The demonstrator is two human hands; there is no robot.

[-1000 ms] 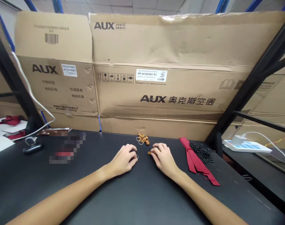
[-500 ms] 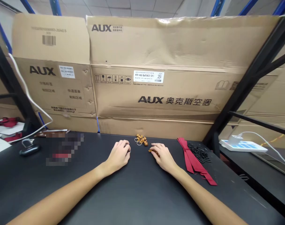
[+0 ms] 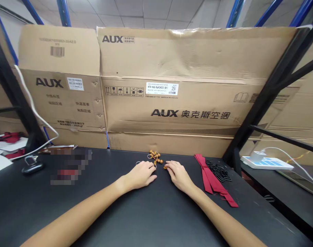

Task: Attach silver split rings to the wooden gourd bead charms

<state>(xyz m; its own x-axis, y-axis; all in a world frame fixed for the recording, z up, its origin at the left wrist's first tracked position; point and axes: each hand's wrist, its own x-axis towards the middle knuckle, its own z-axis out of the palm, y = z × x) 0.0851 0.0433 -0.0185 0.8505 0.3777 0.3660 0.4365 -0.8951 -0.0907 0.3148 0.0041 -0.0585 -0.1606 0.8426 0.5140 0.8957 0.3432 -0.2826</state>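
Note:
A small pile of glossy orange-brown beaded pendants (image 3: 153, 155) with thin pale cords lies at the far middle of the black table. My left hand (image 3: 142, 175) reaches to the near left side of the pile. Its fingertips are at the beads, and the thumb stands apart from the fingers. A pale cord loop shows just behind this hand. To the right of the pile, my right hand (image 3: 179, 175) is closed on a small orange-brown cord piece (image 3: 165, 167). Most of that piece is hidden by the fingers.
Red fabric strips (image 3: 208, 175) and a heap of black rings or clips (image 3: 219, 170) lie on the right. Large cardboard boxes (image 3: 192, 96) stand along the back edge. At the left are a dark glossy object (image 3: 32, 167) and a white cable (image 3: 34, 109); a power strip (image 3: 267, 162) sits far right.
My left hand has moved right and its fingers now reach the pendants. My right hand stays nearly where it was, with the orange-brown piece. The view has tilted slightly upward.

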